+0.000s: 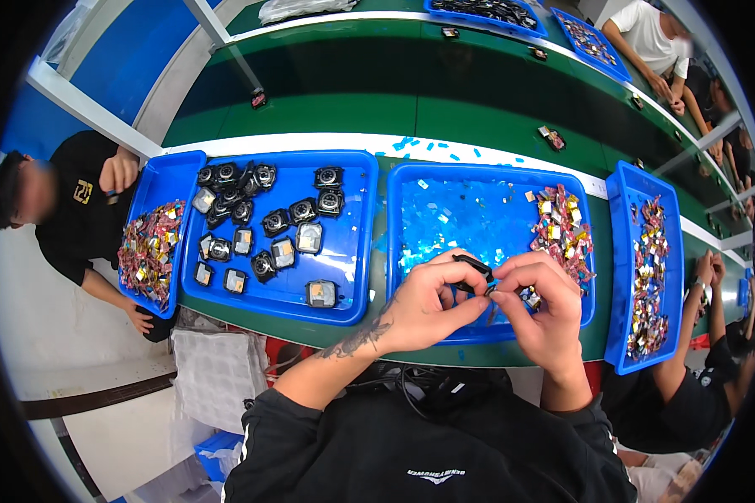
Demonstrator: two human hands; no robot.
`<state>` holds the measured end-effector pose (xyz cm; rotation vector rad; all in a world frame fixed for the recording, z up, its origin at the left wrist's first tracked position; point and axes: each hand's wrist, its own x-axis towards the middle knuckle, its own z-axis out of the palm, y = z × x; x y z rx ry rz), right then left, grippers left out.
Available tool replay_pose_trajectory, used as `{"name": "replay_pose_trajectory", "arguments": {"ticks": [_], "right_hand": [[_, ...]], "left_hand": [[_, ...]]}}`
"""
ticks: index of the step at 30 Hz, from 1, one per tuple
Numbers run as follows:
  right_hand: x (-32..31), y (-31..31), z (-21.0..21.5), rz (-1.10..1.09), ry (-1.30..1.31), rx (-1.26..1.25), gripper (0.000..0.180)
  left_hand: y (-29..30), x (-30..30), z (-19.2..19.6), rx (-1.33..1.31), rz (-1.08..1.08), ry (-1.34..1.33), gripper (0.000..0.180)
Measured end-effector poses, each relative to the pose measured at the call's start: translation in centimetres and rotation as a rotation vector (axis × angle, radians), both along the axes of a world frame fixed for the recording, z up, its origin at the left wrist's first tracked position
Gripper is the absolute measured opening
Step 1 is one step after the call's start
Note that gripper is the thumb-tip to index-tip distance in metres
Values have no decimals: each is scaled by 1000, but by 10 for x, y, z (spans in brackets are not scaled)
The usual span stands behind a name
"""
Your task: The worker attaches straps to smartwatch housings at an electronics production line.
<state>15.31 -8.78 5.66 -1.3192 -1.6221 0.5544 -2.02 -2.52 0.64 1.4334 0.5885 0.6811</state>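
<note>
Over the front of the middle blue tray [392, 251], my two hands meet at the fingertips. My left hand [428, 306] is closed around a small black watch case [473, 265], partly hidden by my fingers. Close against it, my right hand [545, 306] pinches with thumb and forefinger at the case's near edge; a small dark and bluish bit shows between the fingertips, too small to name. Under my hands the tray holds scattered blue film pieces [445, 214] and, on its right side, a heap of small reddish and gold electronic parts [560, 226].
A blue tray [356, 251] of black watch cases [302, 210] stands to the left. Trays of small parts flank both sides: a left one [195, 163] and a right one [619, 243]. A green conveyor [352, 75] runs behind. Co-workers sit left [84, 201] and right [671, 377].
</note>
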Motion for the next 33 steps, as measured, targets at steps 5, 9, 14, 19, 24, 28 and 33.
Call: {"name": "replay_pose_trajectory", "arguments": {"ticks": [5, 9, 14, 19, 24, 28, 33], "right_hand": [[1, -4, -14, 12, 234, -130, 11], [-6, -6, -12, -35, 466, -252, 14], [-3, -5, -12, 0, 607, -367, 16], [4, -4, -10, 52, 629, -409, 16], [3, -2, -11, 44, 627, -413, 15], [5, -2, -8, 59, 575, -483, 11], [5, 2, -10, 43, 267, -389, 9]], "left_hand": [[-8, 0, 10, 144, 85, 103, 11], [-12, 1, 9, 229, 158, 93, 13], [-13, -1, 6, 161, 150, 75, 13], [-13, 1, 8, 175, 164, 104, 13], [-13, 1, 9, 141, 125, 113, 13], [-12, -1, 7, 99, 124, 135, 12], [-13, -1, 10, 88, 121, 169, 11]]}}
